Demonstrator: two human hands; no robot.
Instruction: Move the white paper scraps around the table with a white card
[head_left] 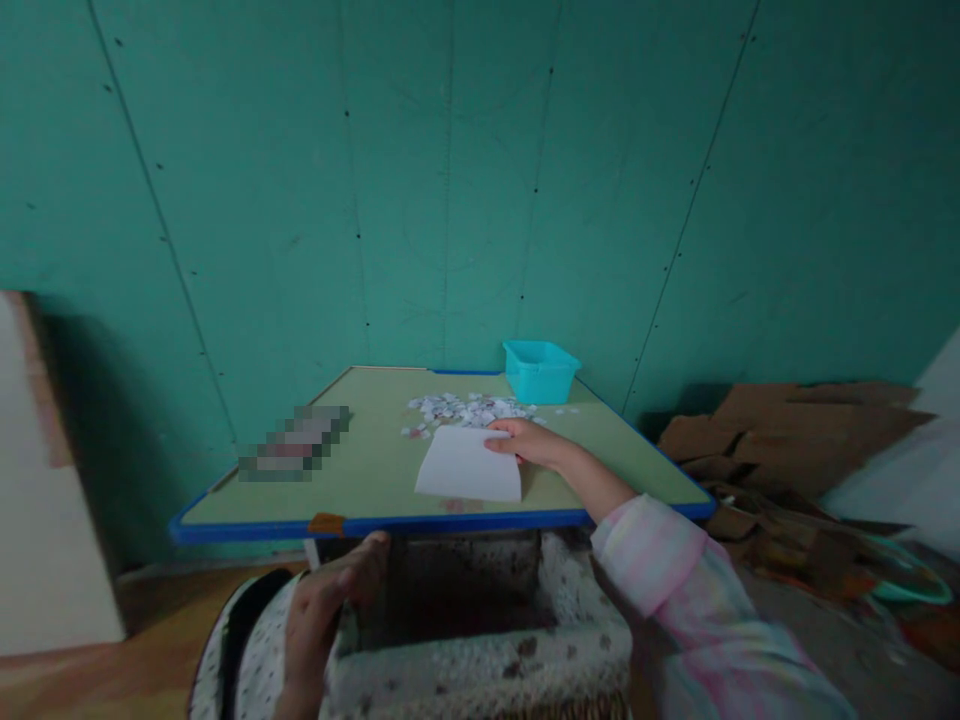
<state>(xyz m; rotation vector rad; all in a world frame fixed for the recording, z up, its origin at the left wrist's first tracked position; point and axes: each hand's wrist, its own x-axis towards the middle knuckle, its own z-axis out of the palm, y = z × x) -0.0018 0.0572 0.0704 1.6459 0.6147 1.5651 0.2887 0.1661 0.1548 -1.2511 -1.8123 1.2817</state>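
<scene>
My right hand (pixel 525 441) pinches a white sheet of paper (pixel 466 466) by its right edge, thumb on top. The sheet is slightly curved and is over the near part of the table (pixel 367 485). Just behind it, many small white paper pieces (pixel 474 408) lie in a loose heap. My left hand (pixel 330 595) is closed around the left rim of a speckled, cloth-covered box (pixel 480 665), its fingertips partly hidden. That box is open at the top and stands below the table's front edge; its inside is dark.
A turquoise plastic basket (pixel 540 375) stands at the table's back right corner. A blurred-out flat item (pixel 296 445) lies on the left side. Behind the table rises a green wall (pixel 450 180). Flattened cardboard (pixel 780 435) leans at the right, and a white panel (pixel 52 500) stands left.
</scene>
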